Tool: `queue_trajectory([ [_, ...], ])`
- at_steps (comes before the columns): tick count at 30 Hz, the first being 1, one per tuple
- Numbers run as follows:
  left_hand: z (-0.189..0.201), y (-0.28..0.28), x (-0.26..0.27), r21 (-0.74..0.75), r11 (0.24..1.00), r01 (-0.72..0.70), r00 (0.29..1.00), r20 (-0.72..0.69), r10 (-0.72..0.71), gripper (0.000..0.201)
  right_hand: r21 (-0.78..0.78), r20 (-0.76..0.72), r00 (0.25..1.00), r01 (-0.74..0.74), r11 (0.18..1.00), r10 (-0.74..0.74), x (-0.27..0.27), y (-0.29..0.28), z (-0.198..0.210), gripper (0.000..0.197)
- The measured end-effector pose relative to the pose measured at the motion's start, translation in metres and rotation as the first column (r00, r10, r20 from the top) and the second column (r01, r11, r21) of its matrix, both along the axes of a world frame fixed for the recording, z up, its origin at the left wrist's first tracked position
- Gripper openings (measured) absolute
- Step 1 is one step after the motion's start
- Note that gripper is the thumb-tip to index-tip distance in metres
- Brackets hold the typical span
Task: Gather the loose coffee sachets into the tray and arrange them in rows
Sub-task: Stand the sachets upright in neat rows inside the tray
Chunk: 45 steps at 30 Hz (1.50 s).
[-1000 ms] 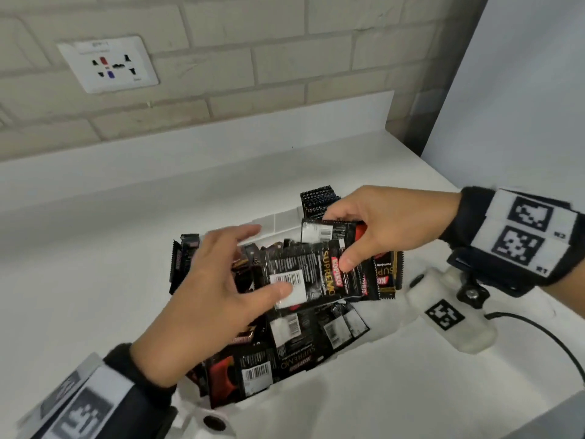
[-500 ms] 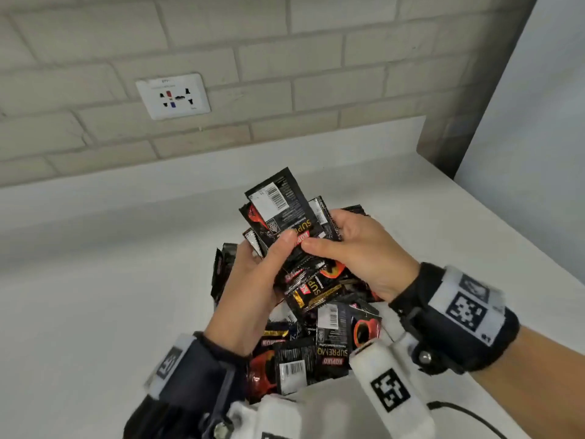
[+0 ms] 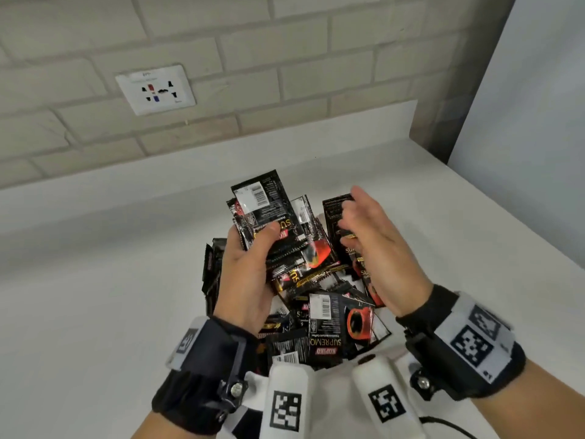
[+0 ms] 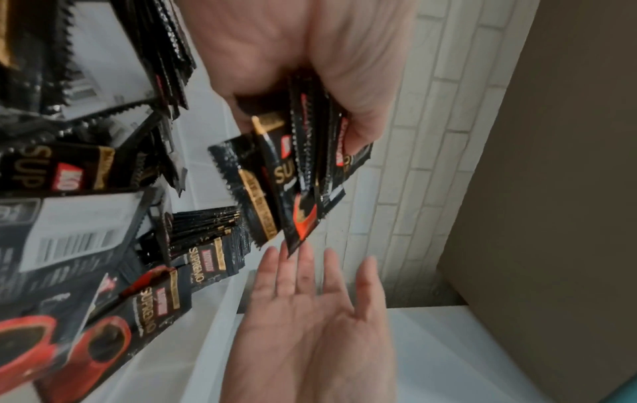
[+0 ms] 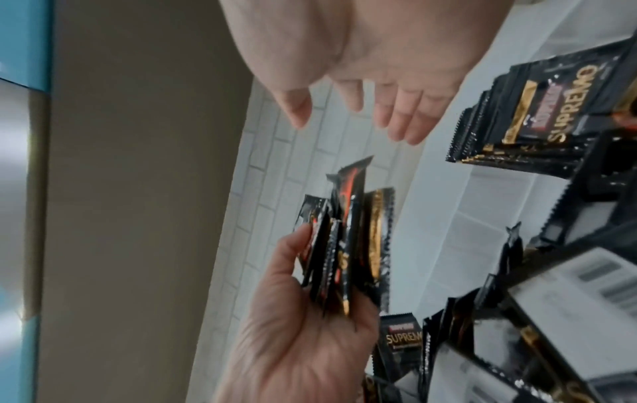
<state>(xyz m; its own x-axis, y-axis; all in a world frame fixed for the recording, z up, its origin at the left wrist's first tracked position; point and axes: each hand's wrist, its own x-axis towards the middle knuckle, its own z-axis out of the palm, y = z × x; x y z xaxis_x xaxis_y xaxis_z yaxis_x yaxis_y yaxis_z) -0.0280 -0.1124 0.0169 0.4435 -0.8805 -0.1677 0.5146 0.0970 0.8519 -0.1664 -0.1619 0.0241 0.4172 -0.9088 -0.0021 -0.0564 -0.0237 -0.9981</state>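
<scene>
Black-and-red coffee sachets [image 3: 329, 324] lie in a loose heap over a white divided tray [image 4: 220, 308]. My left hand [image 3: 253, 236] grips a fanned bundle of several sachets [image 3: 272, 217] above the heap, thumb on the front and fingers behind. In the left wrist view the bundle [image 4: 300, 174] hangs from that hand [image 4: 296, 81]. My right hand [image 3: 364, 223] hovers just right of the bundle, fingers straight, palm facing it, holding nothing. A neat stack of sachets [image 3: 337, 207] stands on edge at the tray's far right. Most of the tray is hidden.
The white countertop [image 3: 110, 280] stretches left and right of the tray. Behind it rises a brick wall with a socket plate [image 3: 155, 90]. A grey panel [image 3: 522, 122] closes off the right side. White wrist camera mounts [image 3: 285, 400] sit near the bottom edge.
The left hand lifted a bundle of sachets off the heap. The right hand, which was on the bundle half a second ago, has let go and opened to the right.
</scene>
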Motion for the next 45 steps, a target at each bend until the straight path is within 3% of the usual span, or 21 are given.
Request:
queue_trajectory([
  [3, -0.001, -0.002, -0.01, -0.011, 0.998, 0.061, 0.997, -0.044, -0.061, 0.045, -0.024, 0.0, 0.993, -0.115, 0.993, 0.115, 0.005, 0.011, 0.009, 0.068],
  [7, -0.007, -0.002, -0.016, 0.019, 0.998, 0.067, 0.993, -0.1, -0.065, 0.023, -0.064, -0.049, 0.968, -0.249, 0.966, 0.246, 0.019, 0.015, 0.012, 0.075],
  [10, -0.005, 0.0, -0.007, -0.016, 0.998, 0.055, 0.991, -0.122, -0.057, 0.036, -0.024, -0.026, 0.98, -0.2, 0.98, 0.199, 0.014, 0.002, 0.006, 0.063],
  [13, -0.002, 0.001, -0.003, -0.037, 0.998, 0.045, 0.993, -0.107, -0.049, 0.053, -0.045, -0.009, 0.995, -0.104, 0.994, 0.103, 0.011, -0.004, 0.0, 0.032],
  [16, -0.004, 0.003, -0.007, -0.017, 0.996, 0.091, 0.986, -0.136, -0.093, 0.053, -0.074, -0.035, 0.998, -0.054, 0.996, 0.052, 0.011, -0.011, -0.004, 0.002],
  [22, -0.009, 0.005, -0.015, -0.012, 0.993, 0.122, 0.942, -0.314, -0.119, 0.049, -0.155, -0.045, 0.999, 0.022, 0.988, -0.03, 0.012, -0.013, 0.0, 0.011],
  [28, -0.013, 0.007, -0.013, -0.013, 0.988, 0.156, 0.945, -0.288, -0.153, 0.028, -0.33, -0.189, 0.979, 0.008, 0.944, -0.075, 0.011, -0.018, -0.002, 0.014],
  [34, -0.014, 0.008, -0.013, 0.001, 0.99, 0.14, 0.936, -0.327, -0.132, 0.058, -0.435, -0.208, 0.957, 0.094, 0.895, -0.202, 0.014, -0.017, -0.001, 0.013],
  [37, -0.015, 0.009, -0.012, 0.007, 0.992, 0.123, 0.922, -0.37, -0.111, 0.066, -0.404, -0.182, 0.96, 0.124, 0.906, -0.212, 0.013, -0.018, 0.003, 0.016],
  [39, -0.015, 0.008, -0.011, 0.02, 0.994, 0.108, 0.925, -0.369, -0.093, 0.057, -0.321, -0.113, 0.966, 0.185, 0.929, -0.232, 0.012, -0.019, 0.005, 0.02],
  [42, -0.015, 0.007, -0.011, 0.07, 0.996, 0.06, 0.948, -0.316, -0.035, 0.029, -0.162, 0.266, 0.925, 0.321, 0.933, -0.272, 0.008, -0.021, 0.013, 0.018],
  [44, -0.014, 0.007, -0.011, 0.113, 0.992, 0.054, 0.969, -0.246, -0.025, 0.015, -0.327, 0.398, 0.893, 0.352, 0.877, -0.21, 0.005, -0.021, 0.018, 0.016],
  [45, -0.012, 0.007, -0.012, 0.122, 0.991, 0.058, 0.975, -0.22, -0.03, 0.015, -0.459, 0.386, 0.913, 0.311, 0.832, -0.129, 0.004, -0.02, 0.02, 0.012],
])
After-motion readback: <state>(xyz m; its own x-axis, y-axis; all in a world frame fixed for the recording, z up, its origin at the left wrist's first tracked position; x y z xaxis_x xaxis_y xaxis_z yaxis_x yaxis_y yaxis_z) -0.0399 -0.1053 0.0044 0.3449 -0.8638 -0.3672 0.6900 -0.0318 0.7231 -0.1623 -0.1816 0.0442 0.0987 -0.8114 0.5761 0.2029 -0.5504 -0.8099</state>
